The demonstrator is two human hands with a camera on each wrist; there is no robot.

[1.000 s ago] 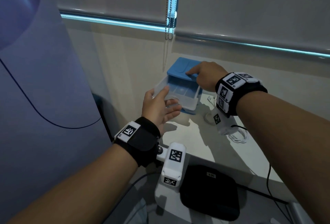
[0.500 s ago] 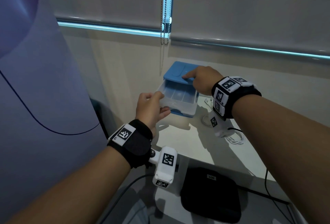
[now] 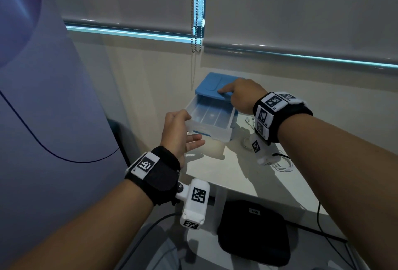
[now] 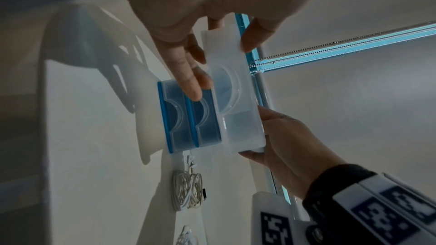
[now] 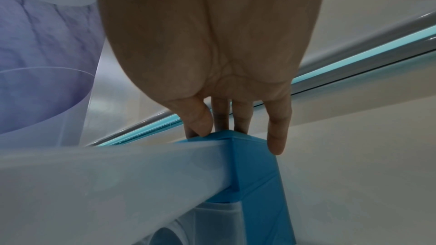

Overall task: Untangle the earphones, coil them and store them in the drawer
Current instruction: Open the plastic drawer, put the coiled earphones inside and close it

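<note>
A blue drawer unit (image 3: 215,85) stands at the table's far end, its translucent top drawer (image 3: 212,116) pulled out toward me. My left hand (image 3: 187,127) grips the drawer's front panel (image 4: 233,88), thumb on one side and fingers on the other. My right hand (image 3: 228,94) presses down on the unit's top (image 5: 250,156), fingertips over its edge and little finger down its side. The white earphones (image 4: 187,191) lie coiled on the table to the right of the unit; in the head view they (image 3: 283,165) show partly behind my right wrist camera.
A black pad (image 3: 252,231) lies below the near edge of the white table (image 3: 237,172), with dark cables beside it. A purple-grey panel (image 3: 43,97) rises at the left. The wall and roller blinds with a bead chain (image 3: 196,11) stand close behind the unit.
My left hand, open under the drawer's front a second ago, has curled onto the front panel and now holds it. My right hand has stayed on top of the unit.
</note>
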